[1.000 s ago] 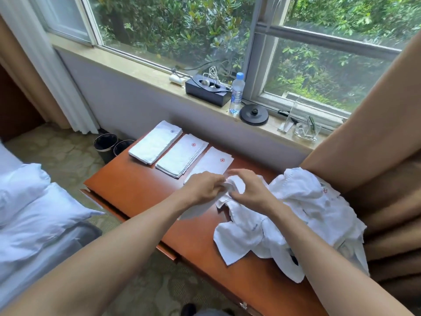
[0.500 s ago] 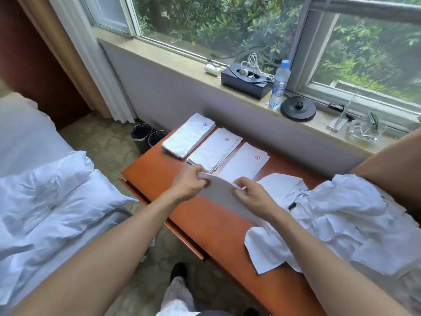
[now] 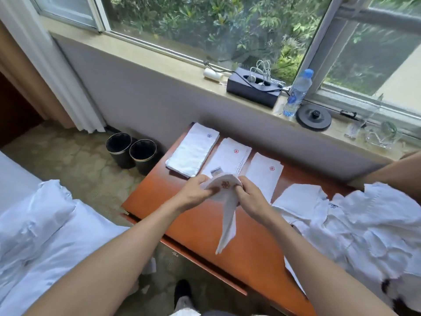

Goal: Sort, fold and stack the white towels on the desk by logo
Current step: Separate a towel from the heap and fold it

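Both hands are over the middle of the desk, raised off its top. The left hand and right hand each pinch the top edge of one white towel, with fingers curled round the cloth. A red logo faces up between the two hands. The rest of the towel hangs in a narrow twisted strip toward the desk's near edge (whether the tip touches the wood cannot be told).

Three folded stacks lie side by side along the desk's far edge:
- The blue-logo stack is at the far left corner.
- The middle stack has a red logo and a small label at its near end.
- The thin stack also has a red logo and sits toward the desk's centre.

An unfolded heap covers the desk's right end, and one blue logo is visible on it.

Two black bins stand on the floor just left of the desk. On the sill behind the desk are a black box and a water bottle. The bed is left of the desk, on the near side.
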Demonstrator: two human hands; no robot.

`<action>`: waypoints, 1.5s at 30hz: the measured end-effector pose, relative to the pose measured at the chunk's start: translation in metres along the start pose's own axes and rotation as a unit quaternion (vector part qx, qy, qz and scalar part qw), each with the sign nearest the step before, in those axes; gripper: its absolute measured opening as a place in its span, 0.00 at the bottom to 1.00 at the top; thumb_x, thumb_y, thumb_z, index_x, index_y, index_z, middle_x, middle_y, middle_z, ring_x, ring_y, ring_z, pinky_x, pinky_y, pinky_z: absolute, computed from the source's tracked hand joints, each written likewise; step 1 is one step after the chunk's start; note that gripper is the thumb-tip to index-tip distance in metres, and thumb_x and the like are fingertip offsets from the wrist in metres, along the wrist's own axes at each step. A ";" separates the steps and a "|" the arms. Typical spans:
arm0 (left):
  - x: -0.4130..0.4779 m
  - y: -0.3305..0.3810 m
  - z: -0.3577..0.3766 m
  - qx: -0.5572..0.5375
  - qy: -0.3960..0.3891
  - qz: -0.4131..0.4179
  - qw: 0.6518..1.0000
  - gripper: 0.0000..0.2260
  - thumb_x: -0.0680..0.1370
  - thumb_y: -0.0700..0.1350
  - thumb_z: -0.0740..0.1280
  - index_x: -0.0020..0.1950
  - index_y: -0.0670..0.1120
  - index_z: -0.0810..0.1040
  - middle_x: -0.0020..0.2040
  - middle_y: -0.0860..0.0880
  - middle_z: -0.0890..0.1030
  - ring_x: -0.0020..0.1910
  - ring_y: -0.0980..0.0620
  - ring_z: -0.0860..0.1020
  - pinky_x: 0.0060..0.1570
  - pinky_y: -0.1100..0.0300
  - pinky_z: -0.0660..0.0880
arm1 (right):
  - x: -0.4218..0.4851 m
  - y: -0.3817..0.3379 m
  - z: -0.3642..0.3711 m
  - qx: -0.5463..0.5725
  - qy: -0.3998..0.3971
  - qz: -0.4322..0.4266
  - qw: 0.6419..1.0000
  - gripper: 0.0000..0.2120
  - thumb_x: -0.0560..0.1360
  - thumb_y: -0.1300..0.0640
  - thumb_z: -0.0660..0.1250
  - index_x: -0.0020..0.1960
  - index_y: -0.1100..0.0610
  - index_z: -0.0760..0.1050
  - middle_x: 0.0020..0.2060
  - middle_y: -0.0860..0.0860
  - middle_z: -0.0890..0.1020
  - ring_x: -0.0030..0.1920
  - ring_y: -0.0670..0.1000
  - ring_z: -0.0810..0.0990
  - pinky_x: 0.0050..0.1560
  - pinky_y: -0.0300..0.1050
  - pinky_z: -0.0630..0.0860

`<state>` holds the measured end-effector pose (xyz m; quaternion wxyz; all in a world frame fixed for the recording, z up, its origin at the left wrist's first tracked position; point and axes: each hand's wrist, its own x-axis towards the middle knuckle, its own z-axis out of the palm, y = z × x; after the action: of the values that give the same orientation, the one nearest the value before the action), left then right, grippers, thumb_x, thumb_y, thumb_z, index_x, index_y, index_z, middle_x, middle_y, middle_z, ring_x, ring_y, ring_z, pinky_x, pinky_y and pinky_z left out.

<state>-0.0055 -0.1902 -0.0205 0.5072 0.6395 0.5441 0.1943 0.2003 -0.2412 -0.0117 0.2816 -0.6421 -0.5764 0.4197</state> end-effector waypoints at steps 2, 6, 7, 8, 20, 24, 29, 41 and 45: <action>0.010 -0.002 -0.008 -0.045 0.013 0.008 0.999 0.10 0.77 0.48 0.76 0.50 0.43 0.81 0.42 0.51 0.82 0.41 0.54 0.76 0.40 0.62 0.70 | 0.003 -0.003 0.002 0.025 0.010 0.019 0.999 0.12 0.83 0.54 0.54 0.55 0.54 0.76 0.50 0.54 0.82 0.50 0.58 0.82 0.50 0.63 0.82; 0.030 0.008 -0.019 -0.173 0.071 0.023 0.982 0.06 0.77 0.42 0.75 0.49 0.41 0.81 0.40 0.54 0.83 0.40 0.57 0.78 0.41 0.65 0.73 | 0.012 0.000 -0.004 0.065 0.024 0.063 0.996 0.14 0.82 0.49 0.56 0.53 0.54 0.78 0.49 0.55 0.84 0.51 0.57 0.83 0.51 0.57 0.80; 0.035 0.011 -0.020 -0.181 0.070 0.029 0.981 0.04 0.78 0.42 0.75 0.48 0.42 0.82 0.40 0.54 0.84 0.39 0.58 0.79 0.42 0.65 0.74 | 0.015 0.003 -0.006 0.064 0.029 0.067 0.995 0.14 0.81 0.49 0.58 0.52 0.56 0.78 0.50 0.56 0.84 0.52 0.60 0.82 0.51 0.57 0.79; 0.038 0.017 -0.020 -0.182 0.065 0.038 0.980 0.03 0.79 0.41 0.74 0.45 0.47 0.82 0.38 0.57 0.83 0.37 0.61 0.79 0.40 0.67 0.73 | 0.020 0.006 -0.008 0.063 0.033 0.064 0.995 0.13 0.80 0.50 0.59 0.51 0.56 0.79 0.49 0.57 0.84 0.53 0.61 0.82 0.51 0.56 0.79; 0.116 0.033 -0.029 -0.079 0.066 0.038 0.994 0.14 0.85 0.43 0.62 0.39 0.52 0.76 0.32 0.64 0.75 0.32 0.66 0.71 0.34 0.71 0.67 | 0.100 0.013 -0.014 0.223 0.107 0.062 0.967 0.04 0.83 0.48 0.66 0.54 0.46 0.79 0.48 0.48 0.84 0.51 0.54 0.85 0.43 0.61 0.86; 0.175 0.015 -0.037 -0.097 0.043 0.012 0.994 0.18 0.83 0.45 0.66 0.34 0.57 0.78 0.29 0.62 0.73 0.29 0.64 0.69 0.30 0.72 0.66 | 0.147 0.023 -0.013 0.191 0.142 0.068 0.969 0.06 0.83 0.48 0.67 0.53 0.45 0.82 0.46 0.44 0.86 0.50 0.49 0.86 0.44 0.48 0.86; 0.253 -0.012 -0.031 -0.128 -0.002 -0.026 0.991 0.19 0.82 0.47 0.69 0.31 0.57 0.74 0.29 0.60 0.69 0.29 0.61 0.66 0.29 0.69 0.64 | 0.205 0.054 -0.008 0.074 0.186 0.117 0.973 0.08 0.84 0.48 0.65 0.57 0.47 0.82 0.48 0.41 0.85 0.50 0.45 0.83 0.53 0.46 0.82; 0.393 -0.042 -0.003 -0.123 -0.093 -0.065 0.986 0.08 0.83 0.44 0.68 0.45 0.45 0.79 0.33 0.60 0.77 0.34 0.62 0.73 0.35 0.71 0.70 | 0.308 0.116 -0.012 0.077 0.251 0.184 0.947 0.12 0.87 0.51 0.55 0.64 0.53 0.73 0.53 0.46 0.80 0.53 0.45 0.79 0.48 0.36 0.74; 0.414 -0.055 0.011 -0.147 -0.093 -0.100 0.980 0.04 0.83 0.45 0.68 0.49 0.49 0.81 0.38 0.59 0.83 0.37 0.63 0.79 0.39 0.70 0.74 | 0.329 0.140 -0.009 0.078 0.248 0.199 0.945 0.13 0.88 0.50 0.54 0.69 0.53 0.70 0.59 0.48 0.79 0.57 0.46 0.78 0.51 0.36 0.73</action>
<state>0.1138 0.1691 -0.1982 0.6609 0.5155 0.5212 0.1608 0.2729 0.0562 -0.1959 0.3756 -0.8037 -0.3142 0.3379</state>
